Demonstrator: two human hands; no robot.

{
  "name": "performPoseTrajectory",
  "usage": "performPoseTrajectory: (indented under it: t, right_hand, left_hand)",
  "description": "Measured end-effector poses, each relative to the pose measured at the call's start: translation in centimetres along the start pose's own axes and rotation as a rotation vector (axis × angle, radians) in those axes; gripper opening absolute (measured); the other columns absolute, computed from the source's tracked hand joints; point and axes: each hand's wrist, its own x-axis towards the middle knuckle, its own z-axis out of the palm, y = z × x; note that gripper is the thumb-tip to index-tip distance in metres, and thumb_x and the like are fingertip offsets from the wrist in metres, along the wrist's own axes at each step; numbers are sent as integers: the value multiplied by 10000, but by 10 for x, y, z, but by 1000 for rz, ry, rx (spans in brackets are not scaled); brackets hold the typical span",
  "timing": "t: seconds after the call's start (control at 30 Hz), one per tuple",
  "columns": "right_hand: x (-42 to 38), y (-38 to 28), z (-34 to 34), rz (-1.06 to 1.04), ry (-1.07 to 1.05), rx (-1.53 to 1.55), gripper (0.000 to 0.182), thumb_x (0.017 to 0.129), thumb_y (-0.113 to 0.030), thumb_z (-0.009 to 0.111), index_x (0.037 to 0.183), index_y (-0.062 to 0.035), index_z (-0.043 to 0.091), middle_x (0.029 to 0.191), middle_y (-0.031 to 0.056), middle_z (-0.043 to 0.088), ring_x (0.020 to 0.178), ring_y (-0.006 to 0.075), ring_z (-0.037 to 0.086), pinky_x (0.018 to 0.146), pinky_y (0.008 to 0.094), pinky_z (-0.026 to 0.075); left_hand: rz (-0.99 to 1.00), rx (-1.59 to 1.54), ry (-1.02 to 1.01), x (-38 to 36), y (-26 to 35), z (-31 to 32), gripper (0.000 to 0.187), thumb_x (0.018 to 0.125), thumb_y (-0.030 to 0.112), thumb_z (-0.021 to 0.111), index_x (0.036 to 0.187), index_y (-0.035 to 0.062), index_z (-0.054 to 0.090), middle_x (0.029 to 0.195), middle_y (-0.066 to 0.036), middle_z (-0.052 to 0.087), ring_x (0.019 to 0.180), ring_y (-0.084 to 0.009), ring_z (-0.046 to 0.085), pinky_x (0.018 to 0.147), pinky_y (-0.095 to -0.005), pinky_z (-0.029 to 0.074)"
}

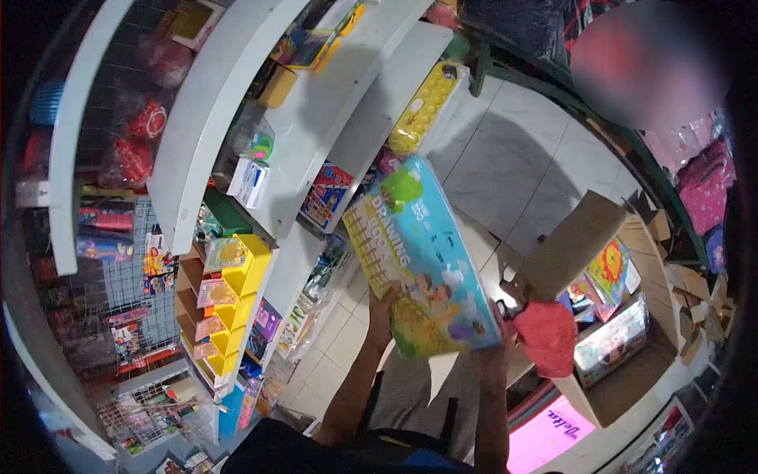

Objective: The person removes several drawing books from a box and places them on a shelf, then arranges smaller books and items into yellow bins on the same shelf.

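A large, thick drawing book (430, 257) with a blue and yellow cover is held up in front of my body, tilted, its title running down the cover. My left hand (382, 314) is closed on its lower left edge. At the lower right corner, my right hand (499, 336) grips the opposite edge, its fingers partly hidden behind the book. Just right of that hand shows a red, cloth-like thing (545, 338). Beyond it stands an open cardboard box (632, 387) with colourful packaged goods inside.
White shelves (316, 142) with toys and stationery rise on the left. A yellow stepped display (245, 300) holds small packets. A pink box marked Delta (553, 430) lies low on the right. Tiled floor (505, 150) stretches ahead, and a person (647, 63) is at the upper right.
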Motion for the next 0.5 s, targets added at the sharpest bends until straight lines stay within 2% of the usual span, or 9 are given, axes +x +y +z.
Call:
performPoseTrajectory:
  t: [0.1,0.17,0.23,0.3,0.4,0.5]
  right_hand:
    - [35,53,28,91,139,-206,570,905,-337,541,1349,-37,349,1285,95,460,1182,244,459,993,396,386]
    - [79,79,48,55,269,54,517,890,-209,588,1328,-49,365,1255,90,472,1162,220,472,970,376,408]
    - [128,101,50,35,218,206,540,850,-120,633,1314,-61,364,1224,88,487,1126,208,494,940,381,431]
    - [158,99,57,138,224,249,494,866,-93,606,1299,-20,381,1126,84,544,1057,183,528,924,365,438]
    - [201,123,50,129,153,237,476,855,-120,630,1272,-19,422,1120,70,554,1044,178,532,904,355,440]
    - [234,123,47,150,164,-64,427,868,-221,624,1208,-20,462,1058,69,572,975,170,577,800,339,502]
  left_hand:
    - [-16,65,91,48,6,-22,569,868,141,631,1329,104,299,1146,-84,497,1009,-198,555,782,-359,536]
    - [91,88,70,82,6,-32,615,866,137,637,1361,105,273,1211,-87,463,1060,-188,513,834,-342,493]
    - [186,129,40,125,-4,-48,643,865,141,643,1378,109,258,1234,-92,451,1076,-188,501,872,-336,463]
    - [169,189,79,162,-19,-66,691,861,176,654,1399,112,226,1243,-92,449,1089,-189,489,910,-342,431]
    - [202,285,69,200,-15,-63,758,855,236,665,1421,111,177,1265,-95,439,1117,-202,474,962,-360,387]
    - [161,291,114,234,-13,-59,819,853,294,663,1439,106,123,1307,-96,416,1163,-228,453,990,-372,363]
